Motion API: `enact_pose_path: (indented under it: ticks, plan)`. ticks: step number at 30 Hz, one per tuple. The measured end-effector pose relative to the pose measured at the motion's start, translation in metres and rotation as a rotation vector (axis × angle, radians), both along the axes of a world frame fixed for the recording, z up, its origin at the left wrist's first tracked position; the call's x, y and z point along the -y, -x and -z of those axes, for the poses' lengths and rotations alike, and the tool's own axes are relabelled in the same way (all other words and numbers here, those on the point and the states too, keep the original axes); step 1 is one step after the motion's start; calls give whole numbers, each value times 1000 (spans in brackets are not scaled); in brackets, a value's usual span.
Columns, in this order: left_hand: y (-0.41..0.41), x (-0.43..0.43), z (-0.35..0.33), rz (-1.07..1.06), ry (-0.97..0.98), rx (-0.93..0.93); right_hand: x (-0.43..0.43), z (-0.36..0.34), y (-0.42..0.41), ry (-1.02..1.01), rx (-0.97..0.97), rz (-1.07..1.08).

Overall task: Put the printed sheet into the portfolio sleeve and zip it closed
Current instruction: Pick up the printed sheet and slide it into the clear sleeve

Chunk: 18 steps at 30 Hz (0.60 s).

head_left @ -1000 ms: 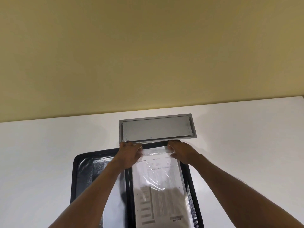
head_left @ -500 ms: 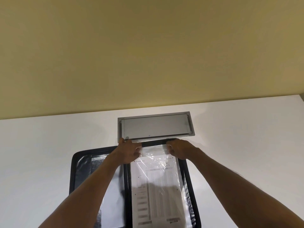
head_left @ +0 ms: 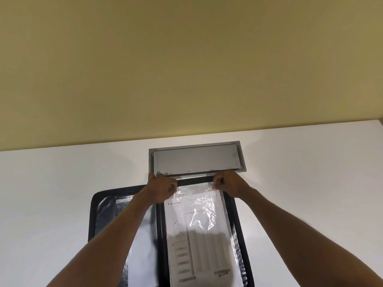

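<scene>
A black zip portfolio (head_left: 97, 216) lies open on the white table, its left half shiny and dark. On its right half lies a clear plastic sleeve (head_left: 194, 189) with the printed sheet (head_left: 199, 241) inside it, text and a table showing through. My left hand (head_left: 161, 187) pinches the sleeve's top left corner. My right hand (head_left: 228, 183) pinches the top right corner. Both hands sit at the portfolio's far edge. The zip puller is not visible.
A grey metal cable hatch (head_left: 196, 160) is set into the white table (head_left: 310, 183) just beyond my hands. A yellow wall (head_left: 186, 69) rises behind the table's far edge. The table's right corner shows at the far right.
Both hands have slid outward along the sleeve's top edge toward its corners and slightly away from me. The sheet sits lower inside the sleeve than before.
</scene>
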State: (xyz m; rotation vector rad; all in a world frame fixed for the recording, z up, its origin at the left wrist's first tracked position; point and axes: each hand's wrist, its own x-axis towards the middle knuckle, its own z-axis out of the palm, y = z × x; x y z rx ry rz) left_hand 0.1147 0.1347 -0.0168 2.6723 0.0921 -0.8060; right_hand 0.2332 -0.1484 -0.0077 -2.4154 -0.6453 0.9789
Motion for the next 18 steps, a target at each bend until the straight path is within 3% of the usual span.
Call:
enact_pose_path:
  ticks: [8, 12, 18]
  plan:
    - [9, 4, -2, -313, 76, 277, -3, 5, 21, 37, 162, 217]
    - [35, -11, -7, -471, -24, 422, 0, 3, 48, 49, 328, 248]
    - [99, -50, 0, -770, -232, 309, 5, 0, 118, 63, 431, 198]
